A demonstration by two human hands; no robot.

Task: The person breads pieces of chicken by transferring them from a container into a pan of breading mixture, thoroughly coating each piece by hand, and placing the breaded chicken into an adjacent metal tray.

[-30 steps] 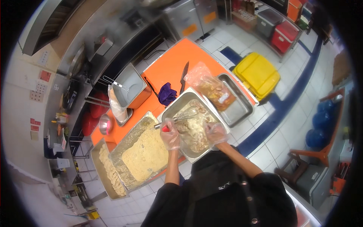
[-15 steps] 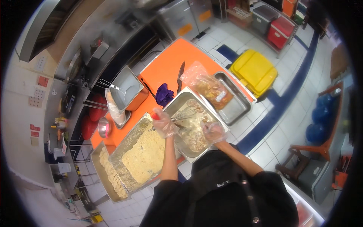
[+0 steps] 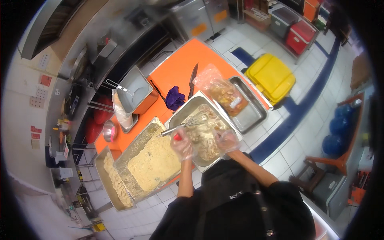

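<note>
In the head view, my gloved left fingers (image 3: 185,140) curled at a small red object (image 3: 177,137); whether they gripped it, I couldn't tell. Just beyond them the balloon whisk (image 3: 196,121) lay across the steel pan (image 3: 175,120) of batter-coated meat (image 3: 208,153). My gloved right fingers (image 3: 222,137) reached inside its right rim, their grip unclear. Left of my left fingers sat a flour-filled tray (image 3: 130,153).

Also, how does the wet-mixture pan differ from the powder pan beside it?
The wet-mixture pan holds a lumpy, wet mixture; the powder pan holds a dry-looking, yellowish heap. A whisk has its wires over the wet-mixture pan, while its handle end reaches over the powder pan. Both look metal.
</note>
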